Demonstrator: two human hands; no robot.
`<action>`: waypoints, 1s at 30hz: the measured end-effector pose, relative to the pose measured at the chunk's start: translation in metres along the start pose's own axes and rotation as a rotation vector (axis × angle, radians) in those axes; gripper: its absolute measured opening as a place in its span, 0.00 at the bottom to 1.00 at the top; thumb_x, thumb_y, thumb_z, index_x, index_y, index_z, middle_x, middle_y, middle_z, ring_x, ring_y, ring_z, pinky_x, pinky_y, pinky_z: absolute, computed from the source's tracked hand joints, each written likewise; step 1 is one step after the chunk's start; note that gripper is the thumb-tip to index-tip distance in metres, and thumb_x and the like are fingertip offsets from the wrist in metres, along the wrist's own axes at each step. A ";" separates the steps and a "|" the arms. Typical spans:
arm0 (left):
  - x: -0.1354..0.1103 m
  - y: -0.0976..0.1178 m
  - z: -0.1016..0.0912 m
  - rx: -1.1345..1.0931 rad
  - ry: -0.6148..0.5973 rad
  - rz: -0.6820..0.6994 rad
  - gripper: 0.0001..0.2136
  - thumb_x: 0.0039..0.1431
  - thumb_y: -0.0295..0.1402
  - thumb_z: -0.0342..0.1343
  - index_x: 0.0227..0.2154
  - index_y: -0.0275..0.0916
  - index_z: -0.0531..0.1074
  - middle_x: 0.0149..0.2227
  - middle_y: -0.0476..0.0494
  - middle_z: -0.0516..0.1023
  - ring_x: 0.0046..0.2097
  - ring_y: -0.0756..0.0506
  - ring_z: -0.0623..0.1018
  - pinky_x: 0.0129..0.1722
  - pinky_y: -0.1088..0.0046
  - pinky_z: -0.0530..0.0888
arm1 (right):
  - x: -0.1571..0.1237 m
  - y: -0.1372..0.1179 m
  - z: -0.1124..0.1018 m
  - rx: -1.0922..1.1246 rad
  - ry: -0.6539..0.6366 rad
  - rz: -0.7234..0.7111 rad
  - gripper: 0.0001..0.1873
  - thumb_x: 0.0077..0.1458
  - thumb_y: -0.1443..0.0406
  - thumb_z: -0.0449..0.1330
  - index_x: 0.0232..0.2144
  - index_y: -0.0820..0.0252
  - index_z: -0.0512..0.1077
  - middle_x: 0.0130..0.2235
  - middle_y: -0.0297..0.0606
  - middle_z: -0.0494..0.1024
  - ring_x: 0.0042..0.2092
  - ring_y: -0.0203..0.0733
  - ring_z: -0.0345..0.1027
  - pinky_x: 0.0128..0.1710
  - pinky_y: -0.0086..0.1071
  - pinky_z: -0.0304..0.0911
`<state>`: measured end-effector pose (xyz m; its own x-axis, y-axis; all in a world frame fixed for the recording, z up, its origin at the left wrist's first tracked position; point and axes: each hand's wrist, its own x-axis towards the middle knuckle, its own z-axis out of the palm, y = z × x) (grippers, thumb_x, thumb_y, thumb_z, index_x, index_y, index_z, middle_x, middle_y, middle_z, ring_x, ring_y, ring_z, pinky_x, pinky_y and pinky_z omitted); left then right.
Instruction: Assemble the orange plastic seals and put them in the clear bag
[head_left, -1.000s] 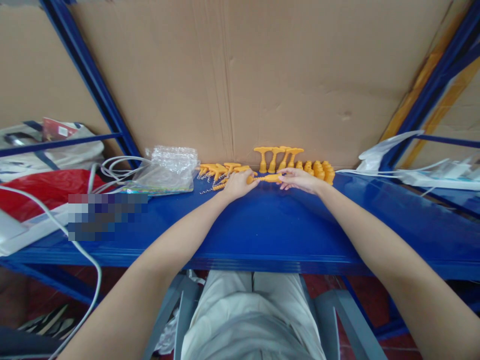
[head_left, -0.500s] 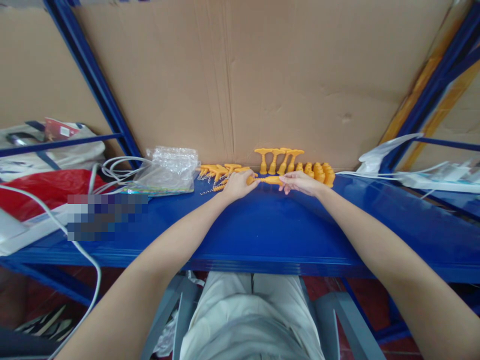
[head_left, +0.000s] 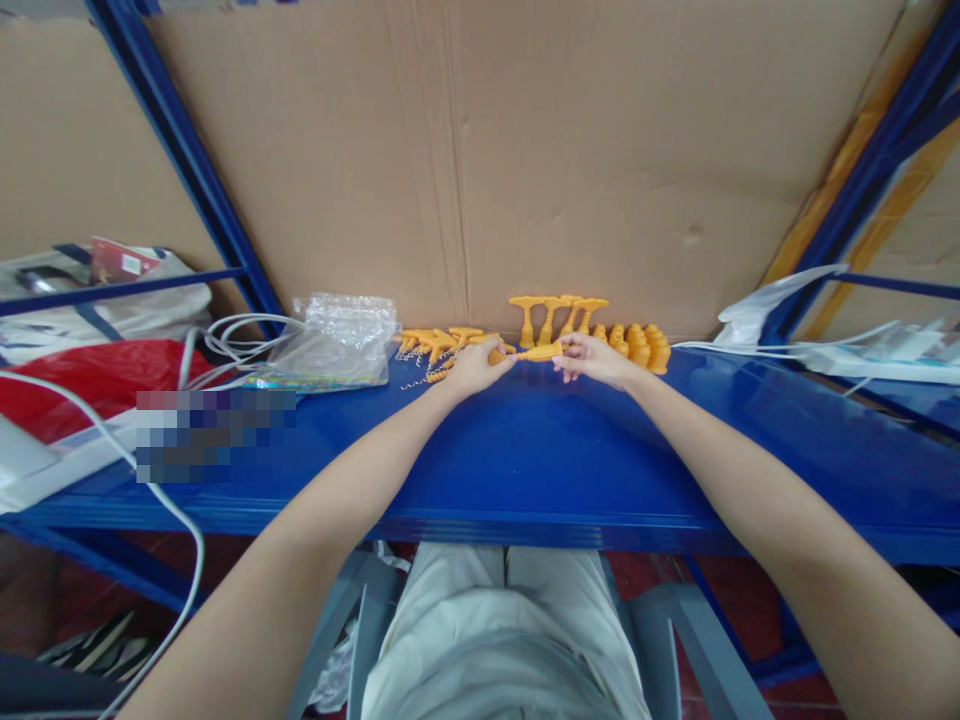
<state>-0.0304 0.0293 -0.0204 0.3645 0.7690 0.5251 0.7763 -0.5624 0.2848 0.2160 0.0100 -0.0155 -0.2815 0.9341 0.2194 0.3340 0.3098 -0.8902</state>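
Both of my arms reach across a blue shelf (head_left: 525, 460) toward its back edge. My left hand (head_left: 474, 368) is closed round one end of an orange plastic part (head_left: 536, 352), and my right hand (head_left: 596, 360) pinches its other end. The part is held just above the shelf between the two hands. Behind them, several orange T-shaped pieces (head_left: 559, 315) stand upright against the cardboard. A row of orange ribbed pieces (head_left: 641, 342) lies to their right. More orange pieces with small metal springs (head_left: 431, 347) lie to the left of my left hand.
A cardboard sheet (head_left: 525, 150) backs the shelf. A clear plastic bag (head_left: 337, 340) and white cables (head_left: 232, 335) lie at the left, beside a red bag (head_left: 90, 380). White bags and a power strip (head_left: 847, 350) lie at the right. Blue rack posts frame both sides.
Both hands have lifted the orange part slightly and drawn it a little toward the back of the shelf. Everything else lies as it did.
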 end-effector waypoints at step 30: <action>0.002 -0.009 0.008 0.059 0.172 0.169 0.13 0.62 0.44 0.56 0.38 0.39 0.73 0.39 0.39 0.82 0.44 0.37 0.81 0.45 0.62 0.75 | 0.000 -0.003 -0.001 -0.039 0.039 -0.101 0.17 0.44 0.53 0.71 0.27 0.59 0.74 0.30 0.38 0.79 0.26 0.35 0.67 0.31 0.34 0.68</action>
<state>-0.0325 0.0378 -0.0281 0.4026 0.5995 0.6917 0.7424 -0.6560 0.1365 0.2163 0.0098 -0.0125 -0.2801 0.9039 0.3233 0.3405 0.4085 -0.8469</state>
